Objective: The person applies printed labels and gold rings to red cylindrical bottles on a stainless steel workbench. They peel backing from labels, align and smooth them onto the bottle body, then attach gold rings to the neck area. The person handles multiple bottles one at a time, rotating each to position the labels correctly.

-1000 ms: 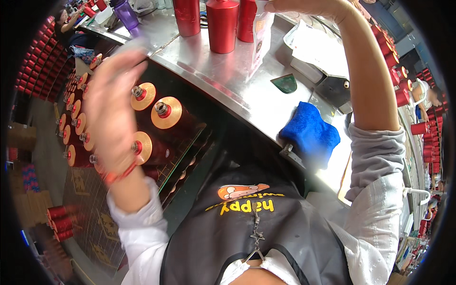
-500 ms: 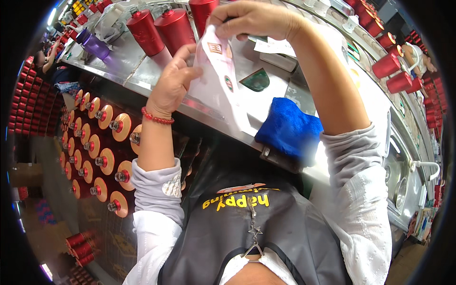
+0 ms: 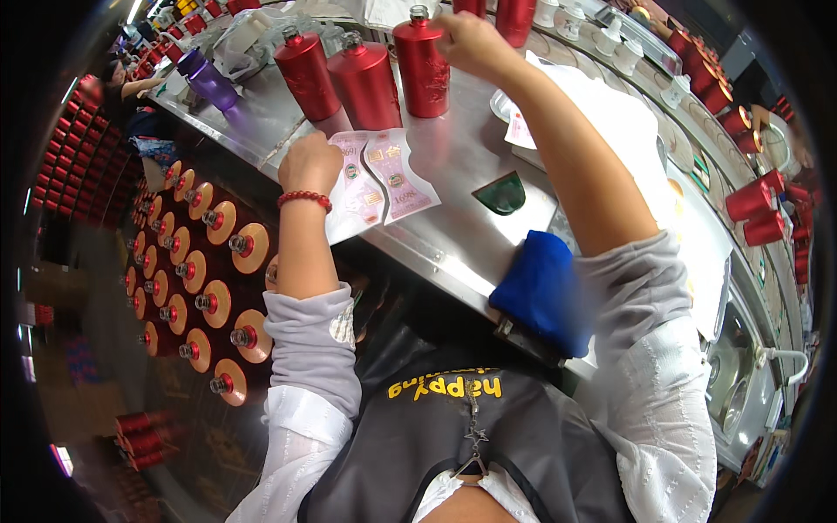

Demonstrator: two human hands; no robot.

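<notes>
My left hand (image 3: 311, 163) is closed on the edge of a sheet of pink-and-white printed labels (image 3: 410, 185), which hangs over the table's front edge. A wavy cut line runs down the sheet. My right hand (image 3: 478, 48) is raised at the shoulder of a red bottle (image 3: 422, 77) with a clear glass neck. Its fingers are bent together against or just beside the bottle; anything pinched in them is hidden. Two more red bottles, a nearer one (image 3: 364, 85) and one to its left (image 3: 307, 77), stand upright close by.
A blue cloth (image 3: 542, 292) lies at the metal table's (image 3: 436, 261) front edge, near a dark green piece (image 3: 500, 193). A purple bottle (image 3: 207, 80) stands at the far left. Rows of red bottles (image 3: 205, 301) fill the floor below left. A conveyor (image 3: 602, 52) curves behind.
The label sheet has come down and flattened out in my left hand. My right hand has left the sheet and moved right, to the red bottle. The view has shifted slightly.
</notes>
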